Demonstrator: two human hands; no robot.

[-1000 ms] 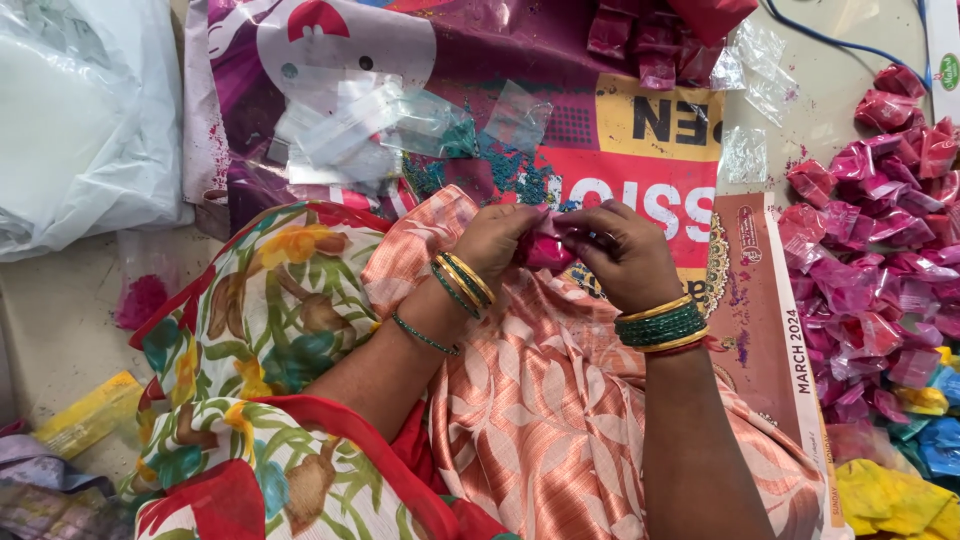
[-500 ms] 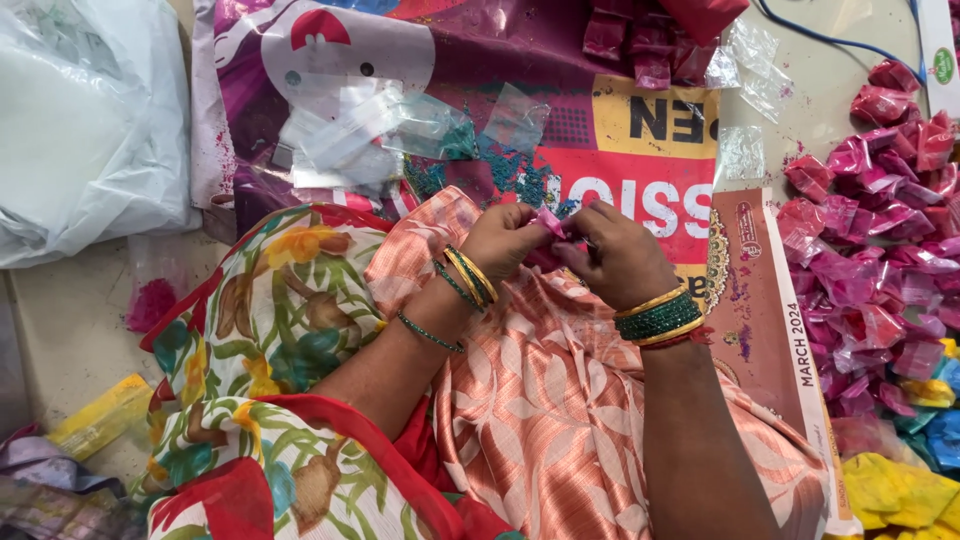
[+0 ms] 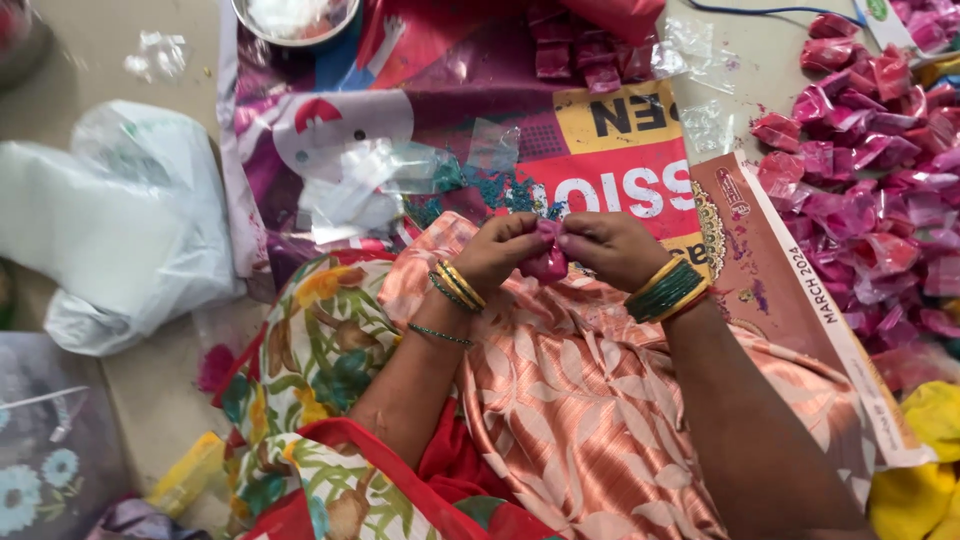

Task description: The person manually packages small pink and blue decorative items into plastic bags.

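Note:
Both hands meet over my lap and pinch one small pink packet (image 3: 547, 255) between their fingertips. My left hand (image 3: 502, 250) wears gold and green bangles at the wrist and grips the packet's left side. My right hand (image 3: 612, 248), with a stack of green bangles, grips its right side. The packet is a little clear plastic pouch filled with pink powder, and fingers hide most of it. Below the hands lies peach patterned cloth (image 3: 580, 400) over my knees.
A big heap of filled pink packets (image 3: 870, 170) lies at the right, more (image 3: 580, 50) at the top. Clear empty pouches (image 3: 380, 180) rest on a printed poster (image 3: 600, 140). A white plastic bag (image 3: 110, 230) lies left, a steel bowl (image 3: 290, 18) at top, yellow packets (image 3: 920, 480) lower right.
The view has shifted, so the hands sit lower and more central. Both hands still work the same pink packet, fingers drawn closer together on it.

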